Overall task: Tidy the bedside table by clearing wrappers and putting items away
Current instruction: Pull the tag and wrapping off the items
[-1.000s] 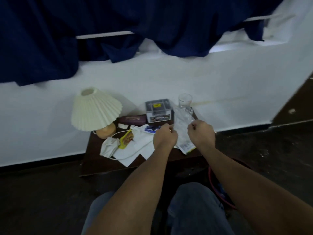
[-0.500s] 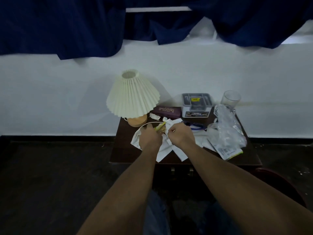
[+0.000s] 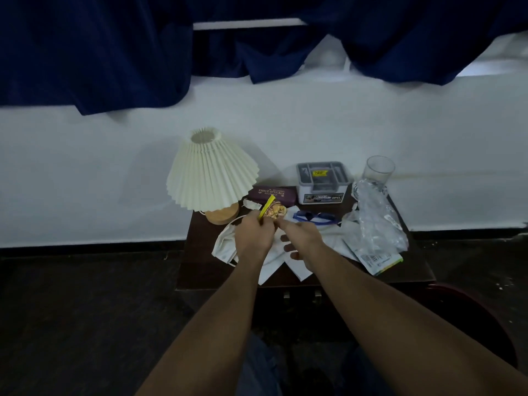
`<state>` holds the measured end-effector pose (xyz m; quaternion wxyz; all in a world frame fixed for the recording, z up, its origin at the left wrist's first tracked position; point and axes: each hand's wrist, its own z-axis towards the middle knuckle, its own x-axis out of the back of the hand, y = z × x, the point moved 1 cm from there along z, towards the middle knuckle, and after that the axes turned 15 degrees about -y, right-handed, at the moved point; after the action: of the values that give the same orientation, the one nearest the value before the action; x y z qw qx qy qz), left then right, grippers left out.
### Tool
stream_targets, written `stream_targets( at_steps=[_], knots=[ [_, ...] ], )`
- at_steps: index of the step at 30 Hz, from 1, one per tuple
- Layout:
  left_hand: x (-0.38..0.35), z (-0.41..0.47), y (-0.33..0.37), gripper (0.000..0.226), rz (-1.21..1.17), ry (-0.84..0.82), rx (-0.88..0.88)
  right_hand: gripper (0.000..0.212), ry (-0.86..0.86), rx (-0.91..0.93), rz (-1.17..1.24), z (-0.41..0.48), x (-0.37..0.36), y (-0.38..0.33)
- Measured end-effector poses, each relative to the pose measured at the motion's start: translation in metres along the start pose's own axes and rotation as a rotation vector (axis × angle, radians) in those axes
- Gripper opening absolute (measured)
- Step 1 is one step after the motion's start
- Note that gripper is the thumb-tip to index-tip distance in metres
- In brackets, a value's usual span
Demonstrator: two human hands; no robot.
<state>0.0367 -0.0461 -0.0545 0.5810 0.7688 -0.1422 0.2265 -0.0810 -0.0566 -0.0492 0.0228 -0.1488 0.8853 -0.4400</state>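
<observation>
A dark wooden bedside table [image 3: 200,270] holds the clutter. My left hand [image 3: 253,238] is closed on a yellow and gold snack wrapper [image 3: 273,210], lifted just above white crumpled tissues [image 3: 274,264]. My right hand [image 3: 303,238] sits beside it with a finger touching the wrapper and the other fingers loosely spread over the tissues. Blue-framed glasses [image 3: 314,217] lie behind my right hand. A clear plastic bag with a printed label [image 3: 377,235] lies at the table's right side.
A cream pleated lamp [image 3: 210,172] stands at the back left, with a maroon glasses case [image 3: 271,194], a grey lidded box [image 3: 323,181] and an empty glass [image 3: 377,170] along the white wall. A red bin rim [image 3: 471,307] shows at lower right. Dark curtains hang above.
Both hands left the clear plastic bag and went left to the tissues. My left hand has picked up the yellow wrapper and raised it. The view has swung left.
</observation>
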Motion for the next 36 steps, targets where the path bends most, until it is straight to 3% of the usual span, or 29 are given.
stream_targets(
  at_steps=[6,10,13,19,25,28,30,32,36],
  knots=[
    [-0.007,-0.020,0.034,0.015,-0.096,-0.124,-0.060,0.018,0.056,0.162,0.066,-0.031,0.025,-0.009],
    [-0.022,-0.035,0.055,0.032,0.008,-0.159,-0.018,0.017,0.131,0.228,-0.010,-0.057,0.059,-0.009],
    [-0.044,-0.048,0.079,0.018,-0.054,-0.295,-0.050,0.019,0.181,0.264,-0.029,-0.082,0.093,-0.005],
    [-0.114,-0.073,0.134,0.015,-0.118,-0.518,-0.114,0.016,0.277,0.268,-0.030,-0.122,0.181,0.024],
    [-0.191,-0.089,0.168,0.008,0.067,-0.636,-0.152,0.032,0.404,0.328,-0.013,-0.154,0.261,0.073],
    [-0.210,-0.095,0.169,0.022,0.154,-0.623,-0.125,0.040,0.550,0.226,-0.010,-0.155,0.288,0.099],
    [-0.227,-0.099,0.167,0.030,0.187,-0.650,-0.120,0.032,0.604,0.081,-0.034,-0.157,0.305,0.122],
    [-0.243,-0.103,0.162,0.033,0.213,-0.692,-0.114,0.022,0.619,-0.087,-0.050,-0.159,0.318,0.149],
    [-0.262,-0.104,0.150,0.036,0.290,-0.726,-0.123,0.023,0.619,-0.324,0.018,-0.158,0.327,0.196]
  ],
)
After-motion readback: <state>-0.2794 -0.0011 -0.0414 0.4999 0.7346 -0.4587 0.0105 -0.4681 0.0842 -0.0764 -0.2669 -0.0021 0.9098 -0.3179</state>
